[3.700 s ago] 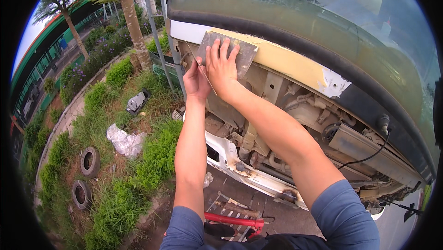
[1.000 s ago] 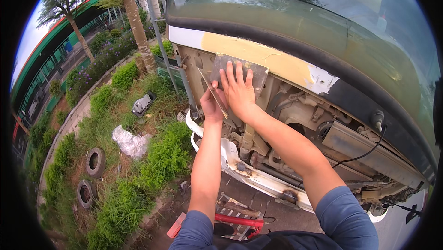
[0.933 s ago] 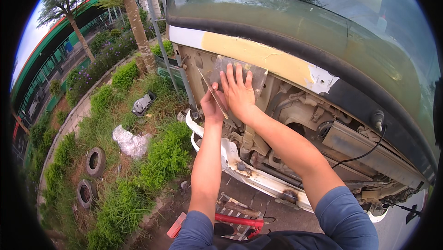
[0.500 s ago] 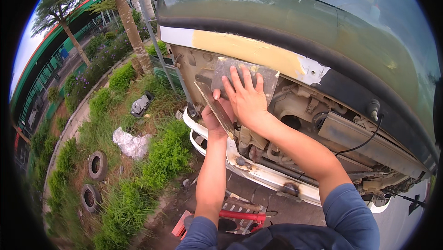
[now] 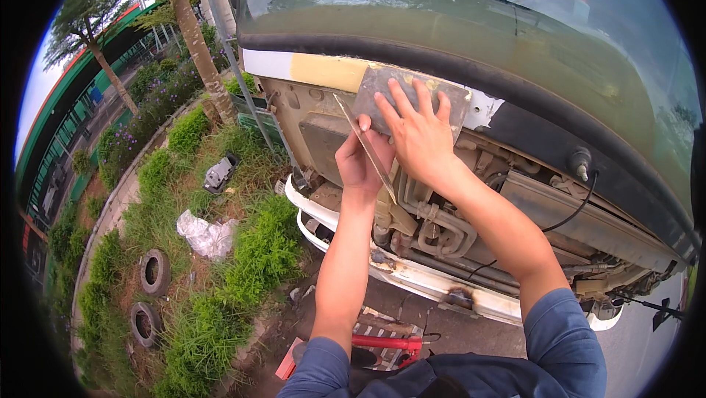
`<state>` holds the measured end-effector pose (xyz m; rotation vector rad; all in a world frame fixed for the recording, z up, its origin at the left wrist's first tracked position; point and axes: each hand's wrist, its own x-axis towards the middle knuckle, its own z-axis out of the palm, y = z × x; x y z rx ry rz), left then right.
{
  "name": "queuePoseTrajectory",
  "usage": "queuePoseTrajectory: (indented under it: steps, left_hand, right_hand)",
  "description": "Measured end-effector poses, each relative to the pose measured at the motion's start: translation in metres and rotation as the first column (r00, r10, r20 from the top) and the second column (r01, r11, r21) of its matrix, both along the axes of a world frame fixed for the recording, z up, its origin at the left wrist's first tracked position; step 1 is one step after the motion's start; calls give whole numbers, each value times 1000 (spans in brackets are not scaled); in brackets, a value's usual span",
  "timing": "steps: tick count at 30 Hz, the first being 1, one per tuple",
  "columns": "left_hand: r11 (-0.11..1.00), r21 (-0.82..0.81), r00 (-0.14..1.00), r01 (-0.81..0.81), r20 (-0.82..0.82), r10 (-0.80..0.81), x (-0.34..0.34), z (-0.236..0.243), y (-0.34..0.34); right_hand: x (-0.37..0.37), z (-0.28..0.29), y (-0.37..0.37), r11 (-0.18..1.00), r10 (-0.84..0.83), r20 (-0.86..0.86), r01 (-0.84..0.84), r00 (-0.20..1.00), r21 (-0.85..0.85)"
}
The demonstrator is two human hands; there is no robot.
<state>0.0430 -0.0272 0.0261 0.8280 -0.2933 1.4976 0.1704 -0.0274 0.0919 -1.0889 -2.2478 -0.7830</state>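
Note:
My right hand [image 5: 425,139] holds a thin grey rectangular plate [image 5: 373,93], with its fingers spread over the face and the thumb hidden. This plate overlaps the band of yellow filler [image 5: 325,69] below the windscreen; whether it touches the band I cannot tell. Just to the left, my left hand [image 5: 359,165] grips a second thin plate [image 5: 384,175], seen almost edge-on and slanting down to the right. Its thumb shows over the plate's edge, while the other fingers are mostly hidden behind. Bare white paint [image 5: 482,108] shows right of the yellow band.
Below the band, the vehicle's front lies open, with pipes [image 5: 445,232] and a long metal panel [image 5: 540,207]. A white bumper [image 5: 412,280] crosses underneath. Red equipment [image 5: 386,341] lies on the ground. Tyres [image 5: 155,271] and a plastic bag [image 5: 206,235] rest in the grass.
My right hand has moved up and right with its plate, which now covers part of the yellow band. My left hand has risen slightly, its plate turned more edge-on.

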Motion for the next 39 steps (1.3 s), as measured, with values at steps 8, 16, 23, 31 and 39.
queuePoseTrajectory:
  steps: [8, 16, 23, 31, 39]
  left_hand:
    - [994, 104, 999, -34, 29, 31, -2, -7, 14]
    - [999, 29, 999, 28, 44, -30, -10, -20, 25]
    - [999, -16, 996, 46, 78, -45, -16, -26, 29]
    - [994, -100, 993, 33, 119, -21, -22, -45, 31]
    - [989, -147, 991, 9, 130, 10, -29, -76, 32]
  right_hand:
    - [-3, -1, 7, 999, 32, -51, -32, 998, 0]
    - [-11, -10, 14, 999, -44, 2, 43, 999, 33]
    - [-17, -23, 20, 998, -27, -36, 29, 999, 60]
    - [-27, -43, 23, 991, -98, 47, 93, 994, 100]
    - [-32, -65, 21, 990, -102, 77, 94, 992, 105]
